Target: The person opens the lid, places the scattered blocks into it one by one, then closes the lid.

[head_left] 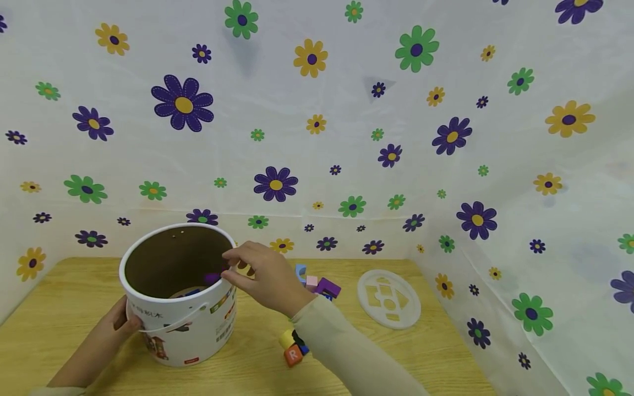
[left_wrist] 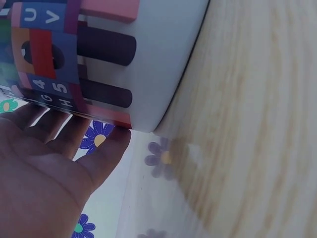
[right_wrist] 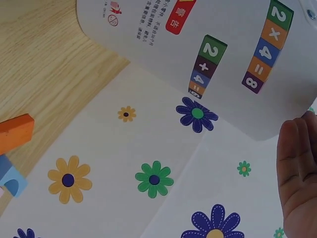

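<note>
A white bucket [head_left: 185, 344] with printed pictures and a thin handle stands upright on the table. My left hand [head_left: 111, 333] rests against its left side, the thumb towards the front. In the left wrist view the fingers [left_wrist: 106, 153] lie fairly straight along the printed wall. At the bucket's right rim is my right hand [head_left: 267, 275], fingertips over the opening, thumb and forefinger apart. A purple block [head_left: 213, 279] shows just inside the bucket, beyond the thumb; no grip on it is visible. More pieces lie at the bottom, mostly hidden by the wall.
Right of the bucket lie several coloured blocks, including an orange block [head_left: 293, 355] lettered R and a purple block [head_left: 328, 287]. A white round lid [head_left: 388, 298] with cut-out shapes lies farther right on the wooden table [head_left: 396, 363]. Flower-printed sheeting [head_left: 327, 154] rises behind.
</note>
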Demonstrator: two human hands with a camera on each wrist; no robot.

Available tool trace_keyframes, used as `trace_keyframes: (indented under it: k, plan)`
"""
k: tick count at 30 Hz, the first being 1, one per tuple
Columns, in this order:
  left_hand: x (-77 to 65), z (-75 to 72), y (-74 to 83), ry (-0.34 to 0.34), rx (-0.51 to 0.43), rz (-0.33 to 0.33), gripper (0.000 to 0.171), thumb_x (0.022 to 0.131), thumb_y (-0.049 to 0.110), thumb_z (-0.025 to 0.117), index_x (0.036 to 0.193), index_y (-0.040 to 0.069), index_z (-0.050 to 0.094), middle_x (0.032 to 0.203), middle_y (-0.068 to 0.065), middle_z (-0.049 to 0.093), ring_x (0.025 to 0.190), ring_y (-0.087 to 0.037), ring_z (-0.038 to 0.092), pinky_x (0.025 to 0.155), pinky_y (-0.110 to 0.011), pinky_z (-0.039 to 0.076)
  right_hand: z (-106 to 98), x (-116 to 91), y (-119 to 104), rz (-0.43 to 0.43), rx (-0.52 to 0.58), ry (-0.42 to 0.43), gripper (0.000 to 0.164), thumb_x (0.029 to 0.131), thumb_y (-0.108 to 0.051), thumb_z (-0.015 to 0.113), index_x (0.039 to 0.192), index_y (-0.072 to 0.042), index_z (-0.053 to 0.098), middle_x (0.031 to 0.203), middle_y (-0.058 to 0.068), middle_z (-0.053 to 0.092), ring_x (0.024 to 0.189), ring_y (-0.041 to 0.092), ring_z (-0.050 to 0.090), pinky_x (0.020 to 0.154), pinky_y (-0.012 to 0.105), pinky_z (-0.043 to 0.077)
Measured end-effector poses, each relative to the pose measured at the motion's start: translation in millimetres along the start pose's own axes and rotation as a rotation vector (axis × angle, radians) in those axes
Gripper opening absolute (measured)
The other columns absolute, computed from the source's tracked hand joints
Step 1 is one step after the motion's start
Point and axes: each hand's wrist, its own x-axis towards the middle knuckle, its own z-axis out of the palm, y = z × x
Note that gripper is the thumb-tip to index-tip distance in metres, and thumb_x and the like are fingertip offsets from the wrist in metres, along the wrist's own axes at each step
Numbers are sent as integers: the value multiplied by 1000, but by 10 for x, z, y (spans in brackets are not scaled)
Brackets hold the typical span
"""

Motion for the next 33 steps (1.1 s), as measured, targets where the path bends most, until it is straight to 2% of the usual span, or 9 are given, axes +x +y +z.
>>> trace_keyframes:
  k: [3,7,13,16,20,24,27,31,33]
  plan:
    - [-9,-2,-4,0,-6,2,87,109,58,33,164,6,-9,166,-37,6,145,-65,12,109,-74,22,-59,-96,69,-3,22,12,29,100,-25,72,124,-9,71,111,0,71,97,11,64,80,7,51]
    - [-7,-2,-19,4,11,0,85,109,57,34,165,7,-7,166,-36,9,146,-63,15,113,-52,38,-189,-343,304,35,20,35,26,99,-21,74,121,-9,72,111,1,71,93,12,64,77,15,56]
    - [-18,3,-26,17,57,3,87,109,59,31,164,3,-4,163,-37,17,145,-59,26,108,-51,42,-329,-850,796,217,-5,30,21,98,-17,74,118,-10,72,105,-4,68,87,9,63,74,23,59]
    - [-17,3,-43,21,53,7,85,109,58,32,165,3,-2,163,-36,19,147,-50,30,107,-40,46,-339,-1100,1002,309,-17,6,19,98,-18,74,116,-12,73,102,-6,66,85,8,63,74,26,60]
    - [3,-7,-75,14,15,10,84,109,57,33,165,6,-3,164,-35,15,148,-54,23,97,-16,43,-305,-1396,1233,415,-52,-73,20,98,-20,74,116,-11,74,101,-3,66,86,11,61,74,27,58]
    - [12,-15,-75,9,10,5,84,109,58,32,165,6,-4,165,-35,13,144,-62,19,97,-18,45,-261,-1612,1397,508,-58,-192,19,98,-21,74,114,-10,74,104,-1,67,91,16,61,76,32,56]
    - [3,-12,-57,12,29,-1,85,109,57,31,165,5,-5,163,-36,16,143,-63,22,103,-34,48,-234,-1704,1477,554,-46,-267,21,96,-21,75,115,-10,73,106,-2,66,94,17,62,79,36,57]
    - [-5,-4,-44,14,30,-10,86,109,58,31,164,3,-5,163,-37,16,142,-64,22,109,-59,40,-192,-1773,1557,568,-48,-316,28,94,-17,77,120,-9,73,106,-1,66,94,18,64,80,36,58]
    - [-2,1,-38,16,34,-14,85,109,58,31,164,4,-4,163,-37,16,142,-64,22,109,-60,38,-171,-1792,1584,565,-53,-333,30,93,-16,78,121,-9,73,105,-1,66,93,17,64,79,35,58]
